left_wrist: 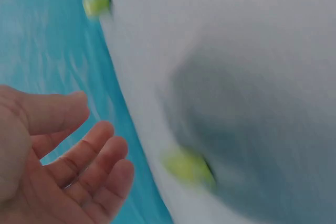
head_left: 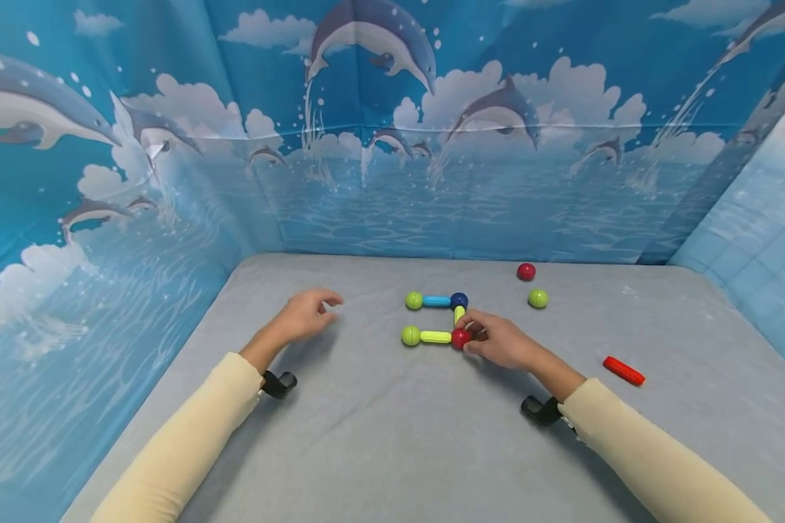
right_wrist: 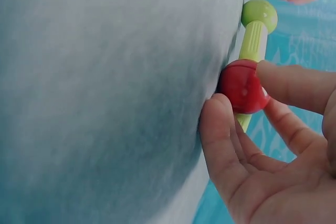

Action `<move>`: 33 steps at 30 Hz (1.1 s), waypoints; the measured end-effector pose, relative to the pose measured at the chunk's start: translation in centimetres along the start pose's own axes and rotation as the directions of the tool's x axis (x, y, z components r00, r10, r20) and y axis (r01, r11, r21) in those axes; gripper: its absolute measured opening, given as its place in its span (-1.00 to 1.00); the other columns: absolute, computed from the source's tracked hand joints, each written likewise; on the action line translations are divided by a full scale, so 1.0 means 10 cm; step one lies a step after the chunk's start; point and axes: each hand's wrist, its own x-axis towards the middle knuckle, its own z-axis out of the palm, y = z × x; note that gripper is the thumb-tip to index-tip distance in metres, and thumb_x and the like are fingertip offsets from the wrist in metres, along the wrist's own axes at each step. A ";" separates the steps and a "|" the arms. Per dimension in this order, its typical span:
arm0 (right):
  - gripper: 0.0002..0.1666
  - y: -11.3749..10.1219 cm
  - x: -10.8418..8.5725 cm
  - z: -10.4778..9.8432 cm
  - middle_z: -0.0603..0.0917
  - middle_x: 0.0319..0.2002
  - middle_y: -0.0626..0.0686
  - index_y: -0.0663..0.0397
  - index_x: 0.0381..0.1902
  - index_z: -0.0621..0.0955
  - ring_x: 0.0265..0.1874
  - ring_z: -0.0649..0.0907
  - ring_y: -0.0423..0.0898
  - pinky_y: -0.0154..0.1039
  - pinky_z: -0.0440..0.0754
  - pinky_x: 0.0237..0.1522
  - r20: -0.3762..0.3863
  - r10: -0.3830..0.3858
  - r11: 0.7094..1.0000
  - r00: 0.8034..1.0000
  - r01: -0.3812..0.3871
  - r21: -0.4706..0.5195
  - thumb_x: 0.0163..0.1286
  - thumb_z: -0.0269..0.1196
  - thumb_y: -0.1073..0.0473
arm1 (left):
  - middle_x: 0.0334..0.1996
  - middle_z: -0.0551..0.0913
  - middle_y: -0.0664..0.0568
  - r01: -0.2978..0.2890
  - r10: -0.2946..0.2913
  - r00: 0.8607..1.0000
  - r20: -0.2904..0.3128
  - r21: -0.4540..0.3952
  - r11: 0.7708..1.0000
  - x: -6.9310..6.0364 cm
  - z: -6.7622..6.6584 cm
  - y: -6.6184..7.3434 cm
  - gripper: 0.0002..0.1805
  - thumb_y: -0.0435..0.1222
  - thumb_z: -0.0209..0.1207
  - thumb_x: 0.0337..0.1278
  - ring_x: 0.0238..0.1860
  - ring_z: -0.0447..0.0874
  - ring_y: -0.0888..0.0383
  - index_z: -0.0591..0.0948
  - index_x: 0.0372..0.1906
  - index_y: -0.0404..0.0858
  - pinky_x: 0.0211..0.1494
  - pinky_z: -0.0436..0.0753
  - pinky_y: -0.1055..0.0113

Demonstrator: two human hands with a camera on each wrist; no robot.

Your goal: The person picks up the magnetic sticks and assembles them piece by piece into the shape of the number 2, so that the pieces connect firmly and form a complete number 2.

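My right hand (head_left: 500, 340) pinches a red ball (right_wrist: 242, 86) between thumb and fingers. From that ball a yellow-green rod (head_left: 435, 337) runs left to a green ball (head_left: 411, 335). Another yellow-green rod (head_left: 459, 314), partly behind the fingers, leads from it to a dark blue ball (head_left: 459, 301). A light blue rod (head_left: 437, 301) joins the dark blue ball to a second green ball (head_left: 414, 300). To the left, apart from these pieces, my left hand (head_left: 307, 314) hovers with loosely bent fingers and holds nothing. Yellow-green pieces (left_wrist: 186, 166) look blurred in the left wrist view.
At the back right lie a loose red ball (head_left: 526, 272) and a loose green ball (head_left: 538, 298). A red rod (head_left: 624, 370) rests farther right on the grey cloth surface (head_left: 366, 436). Dolphin-printed curtains (head_left: 366, 196) border the back and sides.
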 end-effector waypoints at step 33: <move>-0.64 0.09 0.03 -0.11 0.58 0.14 0.26 -0.03 0.13 0.46 -0.06 0.62 0.05 -0.19 0.59 -0.20 0.132 -0.026 0.998 0.991 0.018 0.058 0.40 0.20 0.28 | 0.14 0.60 -0.30 0.191 -0.190 0.982 0.004 -0.013 0.982 -0.07 0.00 -0.58 -0.59 -0.29 0.06 0.40 0.13 0.57 -0.19 0.55 0.28 -0.25 0.12 0.55 -0.05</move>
